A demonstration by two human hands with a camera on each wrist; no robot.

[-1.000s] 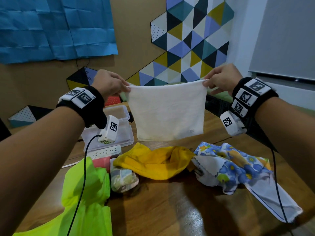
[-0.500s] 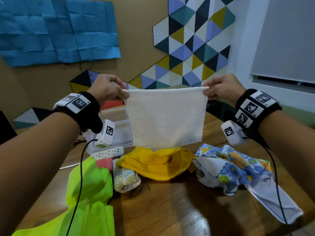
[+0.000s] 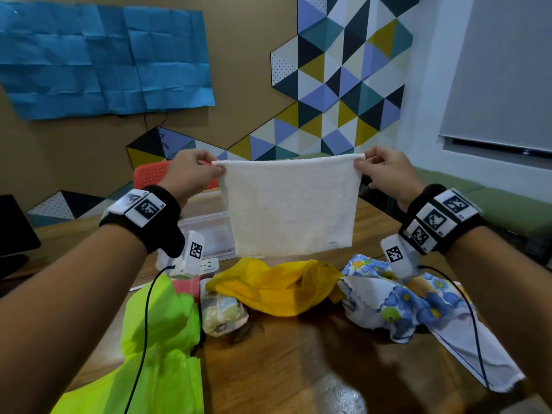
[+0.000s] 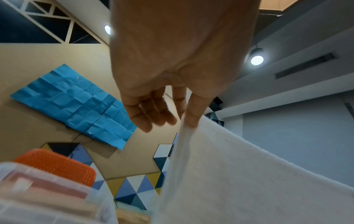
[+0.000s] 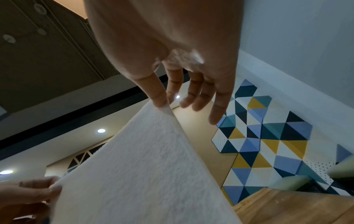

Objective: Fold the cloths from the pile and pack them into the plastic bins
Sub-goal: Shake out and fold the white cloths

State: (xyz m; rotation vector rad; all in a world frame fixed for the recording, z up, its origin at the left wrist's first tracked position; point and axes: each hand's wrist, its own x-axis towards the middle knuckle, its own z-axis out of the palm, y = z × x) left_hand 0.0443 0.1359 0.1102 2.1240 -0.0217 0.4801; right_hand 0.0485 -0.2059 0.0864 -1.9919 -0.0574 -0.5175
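Observation:
A white terry cloth (image 3: 291,206) hangs flat in the air above the table, stretched between both hands. My left hand (image 3: 191,171) pinches its top left corner between thumb and forefinger, the other fingers loose. My right hand (image 3: 383,171) pinches the top right corner the same way. The wrist views show the white cloth (image 4: 239,174) (image 5: 138,174) falling from each pinch. On the table below lies the pile: a yellow cloth (image 3: 277,283), a blue flowered cloth (image 3: 418,303), a lime green cloth (image 3: 158,339) and a small patterned bundle (image 3: 222,313). A clear plastic bin (image 3: 209,231) stands behind the left wrist.
An orange perforated basket (image 3: 152,174) sits behind the clear bin. A white power strip (image 3: 209,264) lies by the bin. A dark monitor (image 3: 15,231) stands at the far left. The wooden table (image 3: 298,369) runs to the wall with coloured triangle panels.
Both hands have lifted the white cloth slightly higher and farther from me, still stretched flat. The pile on the table has not moved.

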